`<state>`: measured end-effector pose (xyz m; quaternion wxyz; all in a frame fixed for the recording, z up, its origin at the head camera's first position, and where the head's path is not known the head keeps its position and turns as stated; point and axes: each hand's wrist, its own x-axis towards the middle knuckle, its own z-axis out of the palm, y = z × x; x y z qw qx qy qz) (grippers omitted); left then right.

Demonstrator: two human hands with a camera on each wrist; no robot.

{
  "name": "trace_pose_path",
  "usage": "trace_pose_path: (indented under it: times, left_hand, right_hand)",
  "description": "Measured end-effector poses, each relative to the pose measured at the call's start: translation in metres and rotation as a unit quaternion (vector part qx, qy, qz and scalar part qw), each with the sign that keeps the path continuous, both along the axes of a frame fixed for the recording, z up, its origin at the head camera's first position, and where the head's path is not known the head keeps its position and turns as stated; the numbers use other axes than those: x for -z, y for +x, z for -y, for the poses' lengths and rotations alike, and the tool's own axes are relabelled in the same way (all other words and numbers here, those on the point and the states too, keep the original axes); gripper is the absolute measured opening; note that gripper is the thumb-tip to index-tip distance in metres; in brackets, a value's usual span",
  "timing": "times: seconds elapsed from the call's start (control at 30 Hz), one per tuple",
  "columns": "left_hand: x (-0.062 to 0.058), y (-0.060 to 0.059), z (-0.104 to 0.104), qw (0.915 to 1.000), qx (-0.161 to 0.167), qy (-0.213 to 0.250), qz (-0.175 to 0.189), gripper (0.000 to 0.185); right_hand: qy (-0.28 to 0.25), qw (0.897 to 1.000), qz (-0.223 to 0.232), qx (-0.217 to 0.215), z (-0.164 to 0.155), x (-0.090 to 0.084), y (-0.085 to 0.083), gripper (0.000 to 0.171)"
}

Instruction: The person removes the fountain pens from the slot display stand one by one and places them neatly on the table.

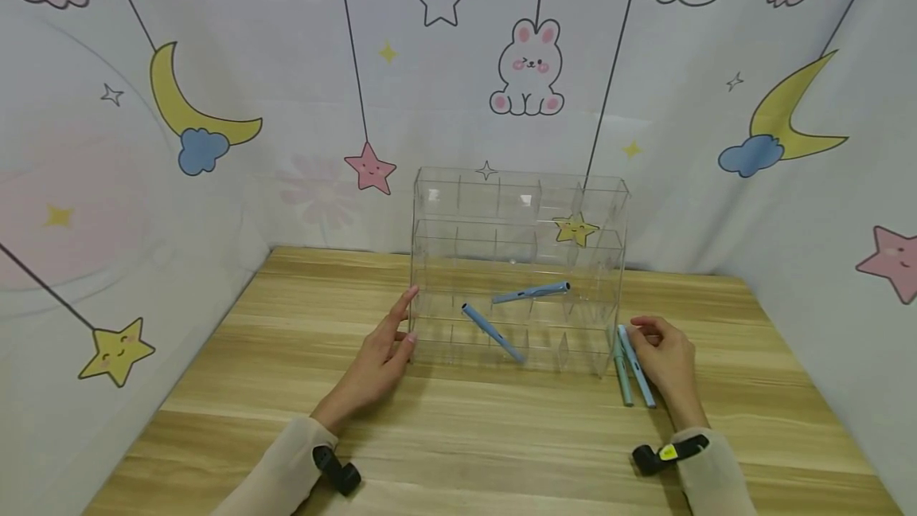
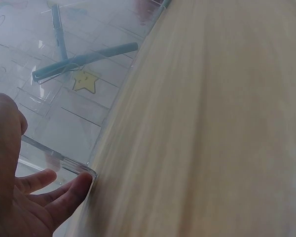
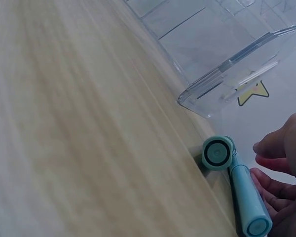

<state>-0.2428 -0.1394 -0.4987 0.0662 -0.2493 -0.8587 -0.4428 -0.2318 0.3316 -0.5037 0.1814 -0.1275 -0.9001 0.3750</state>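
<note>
Left hand [image 1: 380, 357] flat against clear organizer [image 1: 519, 205]; right hand [image 1: 666, 361] fingers seemingly around half-hidden pens [image 1: 630, 365].

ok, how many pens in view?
4. Two inside the clear organizer: upper pen and lower pen. Green pen and blue pen lie on the table by the right hand.

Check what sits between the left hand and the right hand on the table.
In the head view, the clear acrylic organizer with two blue pens inside stands between left hand and right hand; two more pens lie beside the right hand.
</note>
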Motion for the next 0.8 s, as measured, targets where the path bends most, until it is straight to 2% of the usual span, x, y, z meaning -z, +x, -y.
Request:
trace_pose_path:
  times: [0.37,0.63,0.8]
  left_hand:
    - [0.0009,-0.0006,-0.0001,1.0,0.001,-0.001,-0.003,0.076]
    - [0.0002,-0.0001,0.0,1.0,0.0,-0.003,-0.004,0.075]
    - [0.0,0.0001,-0.0004,1.0,0.0,-0.003,-0.006,0.075]
  right_hand:
    - [0.029,0.999,0.015,-0.037,-0.0006,-0.0028,0.0008,0.026]
    - [0.031,0.999,0.003,-0.029,-0.0001,-0.0021,0.0004,0.023]
    - [0.009,1.0,-0.01,-0.013,0.0008,-0.0023,0.0006,0.025]
